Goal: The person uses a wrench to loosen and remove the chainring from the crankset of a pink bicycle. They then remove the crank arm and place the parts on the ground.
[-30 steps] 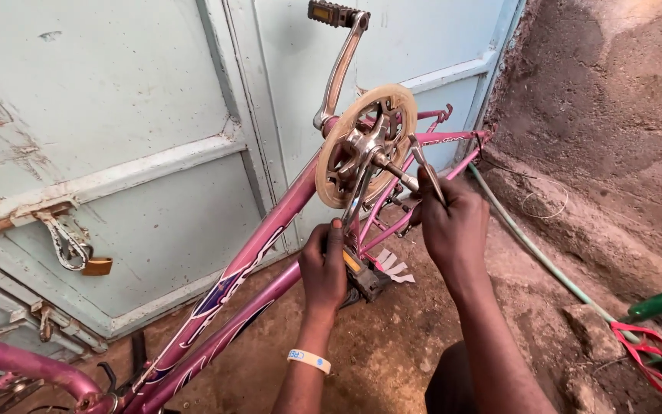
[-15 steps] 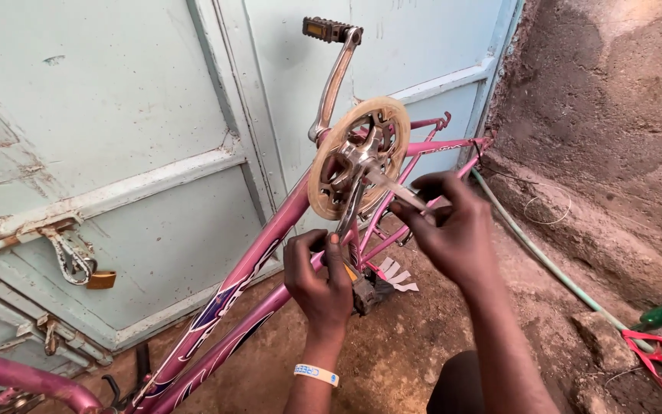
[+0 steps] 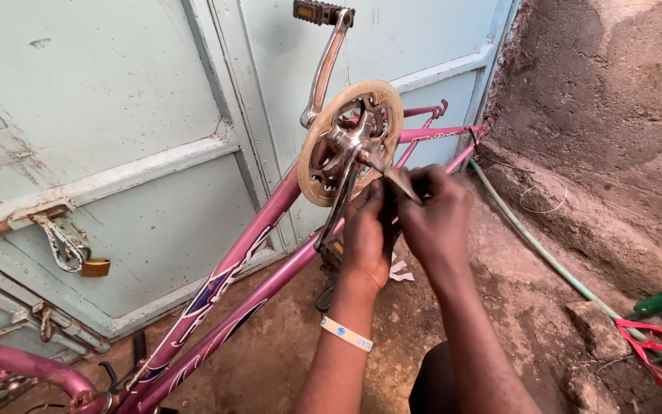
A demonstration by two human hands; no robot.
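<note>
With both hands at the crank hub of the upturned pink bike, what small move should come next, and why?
Probably seat the metal tool squarely on the crank hub before turning: the right hand holds it just beside the chainring, while the left hand steadies from below.

A pale blue metal door (image 3: pixel 116 115) stands behind, a brass padlock (image 3: pixel 95 267) hanging from its latch. A pale green hose (image 3: pixel 534 245) runs across the dirt floor (image 3: pixel 515 322) beside a rough mud wall (image 3: pixel 614 100).
</note>
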